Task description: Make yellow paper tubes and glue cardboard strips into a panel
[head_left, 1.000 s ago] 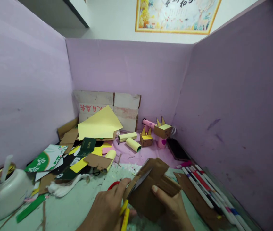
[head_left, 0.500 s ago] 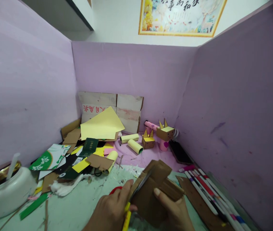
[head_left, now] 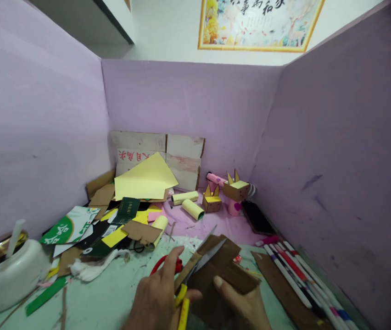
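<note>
Scissors [head_left: 183, 293] with red and yellow handles are in my left hand [head_left: 157, 293], whose fingers are wrapped round the handles. Their blades stand apart, one on each side of the edge of a piece of brown cardboard [head_left: 212, 270]. A narrow strip along the cardboard's left side lies between the blades. My right hand [head_left: 243, 305] grips the cardboard from the right, thumb on top; the fingers beneath are hidden. The cardboard has a folded flap near the right thumb.
Paper and cardboard scraps [head_left: 143, 231] pile up at the left beside a white pot [head_left: 13, 270]. Yellow rolls [head_left: 192, 209] and small eared boxes [head_left: 212, 201] stand at the back. A phone [head_left: 257, 217], markers [head_left: 295, 270] and a cardboard strip [head_left: 281, 288] line the right.
The scissors' blades have opened wider around the cardboard's edge. My left hand has shifted slightly left, and the cardboard has moved a little down and left with my right hand.
</note>
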The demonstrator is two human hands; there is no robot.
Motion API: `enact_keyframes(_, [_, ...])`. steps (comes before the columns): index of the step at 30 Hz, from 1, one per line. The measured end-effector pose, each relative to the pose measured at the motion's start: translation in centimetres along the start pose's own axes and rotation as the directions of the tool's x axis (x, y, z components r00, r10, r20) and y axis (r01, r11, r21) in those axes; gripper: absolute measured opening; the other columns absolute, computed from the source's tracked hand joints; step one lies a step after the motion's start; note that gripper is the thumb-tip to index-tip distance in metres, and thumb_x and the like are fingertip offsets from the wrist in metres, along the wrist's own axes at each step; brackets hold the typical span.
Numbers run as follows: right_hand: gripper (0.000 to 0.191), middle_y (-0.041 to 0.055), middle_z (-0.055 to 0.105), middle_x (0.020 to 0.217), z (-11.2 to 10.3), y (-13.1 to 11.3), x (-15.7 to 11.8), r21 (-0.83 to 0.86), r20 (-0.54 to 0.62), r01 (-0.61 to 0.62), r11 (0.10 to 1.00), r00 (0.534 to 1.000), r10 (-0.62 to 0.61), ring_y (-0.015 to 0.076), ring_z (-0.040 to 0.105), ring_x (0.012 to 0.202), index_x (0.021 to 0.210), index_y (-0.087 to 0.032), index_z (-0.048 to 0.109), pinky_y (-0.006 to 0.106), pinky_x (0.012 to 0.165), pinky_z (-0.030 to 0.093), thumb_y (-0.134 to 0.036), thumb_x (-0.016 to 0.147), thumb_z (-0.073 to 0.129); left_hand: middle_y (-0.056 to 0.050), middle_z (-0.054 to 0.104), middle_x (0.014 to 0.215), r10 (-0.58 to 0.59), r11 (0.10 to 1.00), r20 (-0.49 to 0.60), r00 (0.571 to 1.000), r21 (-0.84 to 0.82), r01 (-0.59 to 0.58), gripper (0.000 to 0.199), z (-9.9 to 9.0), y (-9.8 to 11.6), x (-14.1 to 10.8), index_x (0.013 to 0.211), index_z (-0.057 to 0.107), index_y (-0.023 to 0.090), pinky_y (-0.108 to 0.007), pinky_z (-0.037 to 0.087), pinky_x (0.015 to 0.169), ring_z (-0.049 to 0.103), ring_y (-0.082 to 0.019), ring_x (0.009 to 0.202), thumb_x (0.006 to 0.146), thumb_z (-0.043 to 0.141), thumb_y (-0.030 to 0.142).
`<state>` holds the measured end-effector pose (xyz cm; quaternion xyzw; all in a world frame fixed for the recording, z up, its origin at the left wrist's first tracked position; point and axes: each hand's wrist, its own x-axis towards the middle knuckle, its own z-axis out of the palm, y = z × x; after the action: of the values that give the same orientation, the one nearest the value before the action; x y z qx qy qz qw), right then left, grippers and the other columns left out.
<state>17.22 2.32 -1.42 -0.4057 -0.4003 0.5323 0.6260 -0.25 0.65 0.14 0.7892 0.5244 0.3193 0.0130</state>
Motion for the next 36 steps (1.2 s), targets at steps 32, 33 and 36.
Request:
enact_keyframes(32, [0.042,0.0078,0.074,0.078,0.9,-1.0,0.0,0.123,0.078,-0.09,0.988,0.994,0.081,0.0282,0.068,0.072,0.097,-0.016,0.069,0.039,0.069,0.053,-0.031,0.058,0.075,-0.001,0.069,0.061,-0.165,0.936,0.117,0.979,-0.295,0.193,0.04,-1.2,1.6,1.3,0.114,0.05,0.017,-0.022,0.046,0.047,0.064,-0.018,0.051,0.08,0.057,0.036])
enact_keyframes(33, [0.044,0.0078,0.074,0.08,0.8,-1.4,0.1,0.138,0.084,-0.113,0.984,0.991,0.102,0.0288,0.068,0.074,0.099,-0.016,0.068,0.04,0.07,0.053,-0.03,0.058,0.075,0.0,0.069,0.063,-0.224,0.91,0.173,0.959,-0.314,0.269,0.041,-1.7,1.5,1.6,0.114,0.051,0.017,-0.023,0.047,0.05,0.065,-0.018,0.054,0.077,0.059,0.033])
enact_keyframes(36, [0.041,0.0066,0.074,0.079,0.0,-2.4,0.7,0.171,0.015,-0.233,0.957,0.972,0.233,0.0291,0.068,0.067,0.096,-0.017,0.07,0.041,0.063,0.055,-0.03,0.057,0.075,-0.002,0.071,0.072,-0.368,0.878,0.284,0.886,-0.208,0.431,0.042,-3.0,0.8,2.2,0.11,0.056,0.018,-0.027,0.048,0.061,0.066,-0.02,0.067,0.072,0.063,0.033])
